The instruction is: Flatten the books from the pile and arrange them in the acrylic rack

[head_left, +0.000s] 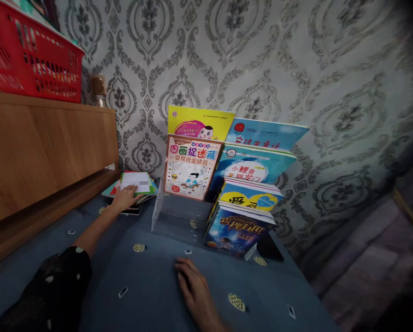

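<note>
My left hand reaches out to a pile of books lying flat at the back left. Its fingers lie spread on the white-covered book on top. My right hand rests palm down on the blue bedspread, fingers stretched out, holding nothing. Just beyond it stands a clear acrylic display rack against the wall. The rack holds several children's books upright in tiers, among them a colouring book, a yellow book and a dark blue one at the front right.
A wooden headboard runs along the left, with a red plastic basket on top. Patterned grey wallpaper covers the wall behind. A dark flat object lies by the rack's right foot. The bed edge drops off at the right.
</note>
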Demonstrator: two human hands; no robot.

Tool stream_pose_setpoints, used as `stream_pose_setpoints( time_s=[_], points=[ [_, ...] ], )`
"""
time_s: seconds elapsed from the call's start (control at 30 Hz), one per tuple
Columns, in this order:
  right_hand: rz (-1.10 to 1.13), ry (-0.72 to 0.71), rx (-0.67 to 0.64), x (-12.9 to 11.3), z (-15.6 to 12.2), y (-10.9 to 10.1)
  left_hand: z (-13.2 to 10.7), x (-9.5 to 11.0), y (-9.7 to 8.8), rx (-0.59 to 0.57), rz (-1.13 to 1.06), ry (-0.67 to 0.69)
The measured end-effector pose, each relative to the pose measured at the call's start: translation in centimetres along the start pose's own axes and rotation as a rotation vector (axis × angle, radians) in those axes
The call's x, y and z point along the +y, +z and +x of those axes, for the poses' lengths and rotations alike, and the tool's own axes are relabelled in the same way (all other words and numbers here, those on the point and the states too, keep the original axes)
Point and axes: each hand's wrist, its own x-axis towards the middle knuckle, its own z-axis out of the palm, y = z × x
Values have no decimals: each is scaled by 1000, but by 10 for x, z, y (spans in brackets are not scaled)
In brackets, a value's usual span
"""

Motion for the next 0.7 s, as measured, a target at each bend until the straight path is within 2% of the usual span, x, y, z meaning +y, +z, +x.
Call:
stream_pose_setpoints(
  time_s=[0.23, 0.53, 0.7],
  points=[
    [-2, -2, -52, -8, 3, -8, 2, -1, -20, -56, 48, 25],
    [9, -4, -53, -3, 1, -5, -23, 6, -32, -76, 72, 103],
    [33, 15, -32, -1, 1, -1, -12, 5, -33, -90, 75, 79]
  ],
)
